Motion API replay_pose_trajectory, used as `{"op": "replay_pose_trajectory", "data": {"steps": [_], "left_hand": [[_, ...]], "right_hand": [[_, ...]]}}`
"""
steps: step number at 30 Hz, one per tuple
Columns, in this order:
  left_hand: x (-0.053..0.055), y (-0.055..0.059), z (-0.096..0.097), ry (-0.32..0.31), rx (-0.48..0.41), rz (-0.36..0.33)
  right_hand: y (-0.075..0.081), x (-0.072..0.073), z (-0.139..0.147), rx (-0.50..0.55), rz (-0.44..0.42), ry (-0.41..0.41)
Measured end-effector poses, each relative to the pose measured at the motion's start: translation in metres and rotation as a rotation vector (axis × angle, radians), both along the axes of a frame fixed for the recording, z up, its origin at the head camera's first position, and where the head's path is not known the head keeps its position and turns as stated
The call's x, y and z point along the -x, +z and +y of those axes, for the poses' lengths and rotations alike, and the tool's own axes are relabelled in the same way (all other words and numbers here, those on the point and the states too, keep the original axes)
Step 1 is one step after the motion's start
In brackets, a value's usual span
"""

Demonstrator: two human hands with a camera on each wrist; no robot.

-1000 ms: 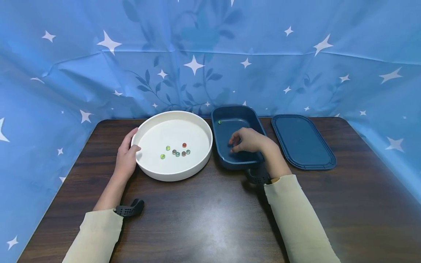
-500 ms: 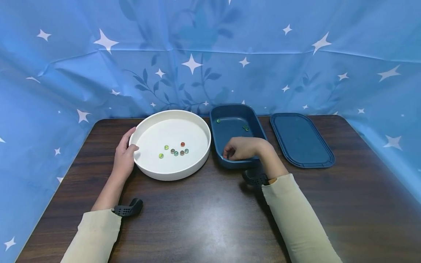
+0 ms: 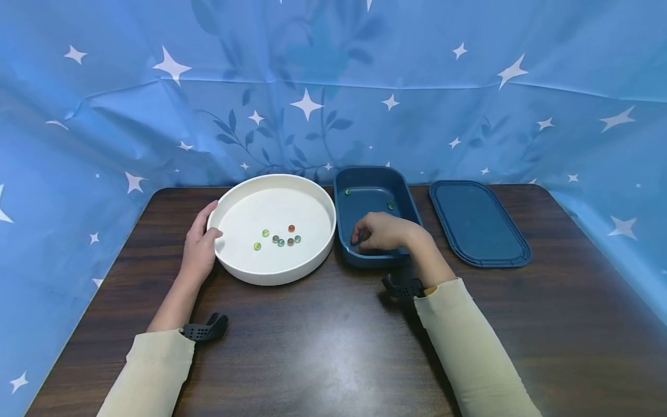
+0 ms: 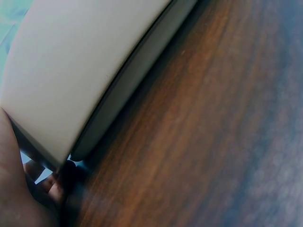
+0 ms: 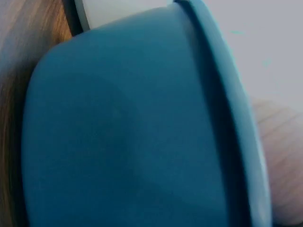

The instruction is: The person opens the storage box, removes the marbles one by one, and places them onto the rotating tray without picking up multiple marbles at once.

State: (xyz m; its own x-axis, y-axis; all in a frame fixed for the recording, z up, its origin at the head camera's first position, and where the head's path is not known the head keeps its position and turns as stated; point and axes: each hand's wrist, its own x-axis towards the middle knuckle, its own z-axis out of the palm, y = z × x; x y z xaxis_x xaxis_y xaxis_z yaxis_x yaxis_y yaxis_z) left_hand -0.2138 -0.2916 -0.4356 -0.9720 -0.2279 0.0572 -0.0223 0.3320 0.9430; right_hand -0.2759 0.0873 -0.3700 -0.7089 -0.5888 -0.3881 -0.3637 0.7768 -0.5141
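My left hand [image 3: 199, 246] grips the left side of a round white tray [image 3: 273, 278], its thumb over the rim and fingers along the outer wall. Several glass marbles [image 3: 281, 242], green, teal, brownish and red, lie in the tray's front half. My right hand [image 3: 385, 233] reaches into a dark blue rectangular container [image 3: 365, 174], fingers curled down near its front left corner. Its fingertips are hidden, so I cannot tell whether they pinch a marble. Green marbles [image 3: 348, 191] lie farther back in the container. In the right wrist view the container's wall [image 5: 128, 127] covers most of that hand.
A flat blue lid [image 3: 479, 226] lies to the right of the container. The tray and container stand side by side near the far edge of the dark wooden table [image 3: 312, 359]. A blue star-patterned curtain [image 3: 333, 87] hangs behind.
My right hand has moved toward the front left corner of the container, uncovering green marbles behind it, and its fingers have curled in. The left hand stays on the tray.
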Motion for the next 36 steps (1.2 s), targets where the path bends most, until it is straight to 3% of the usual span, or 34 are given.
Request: {"op": "replay_pose_trajectory", "data": {"steps": [9, 15, 21, 28, 36], "left_hand": [[0.001, 0.0, -0.003, 0.006, 0.013, -0.003], [0.0, 0.0, -0.004, 0.006, 0.02, 0.002], [0.0, 0.003, -0.005, 0.003, 0.022, 0.008], [-0.001, 0.006, -0.004, -0.002, 0.02, -0.002], [-0.002, 0.001, -0.001, -0.014, 0.009, -0.012]], "right_hand": [[0.002, 0.0, 0.015, -0.054, 0.23, -0.271], [-0.008, 0.006, 0.01, -0.079, 0.179, -0.359], [-0.013, 0.01, 0.007, -0.098, 0.134, -0.372], [-0.012, 0.011, 0.01, -0.057, 0.2, -0.372], [0.0, 0.012, 0.018, -0.018, 0.259, -0.379]]}}
